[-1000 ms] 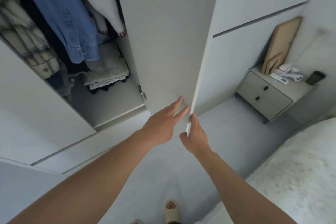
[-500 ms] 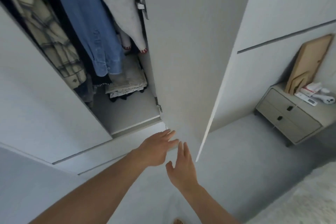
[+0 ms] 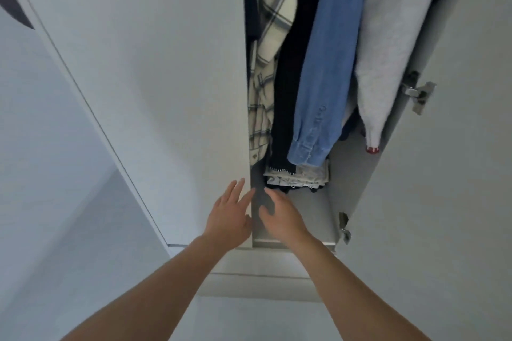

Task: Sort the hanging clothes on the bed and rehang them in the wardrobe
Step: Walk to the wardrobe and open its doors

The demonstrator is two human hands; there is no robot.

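Wardrobe (image 3: pixel 310 219) stands part open: plaid shirt (image 3: pixel 270 36), dark garment (image 3: pixel 291 91), blue denim shirt (image 3: pixel 324 77) and grey knit (image 3: pixel 388 44) hang in the gap over a folded stack (image 3: pixel 297 176) on its floor. I read my left hand (image 3: pixel 228 219), fingers spread, empty, at the closed left door's (image 3: pixel 166 77) edge, ready to pull. Right hand (image 3: pixel 282 216) is loosely spread, empty, just inside; open right door (image 3: pixel 443 202) flanks the reach, bed out of view.

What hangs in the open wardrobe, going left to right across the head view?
Plaid shirt → black garment → blue denim shirt → light grey garment, then the open door's upper hinge.
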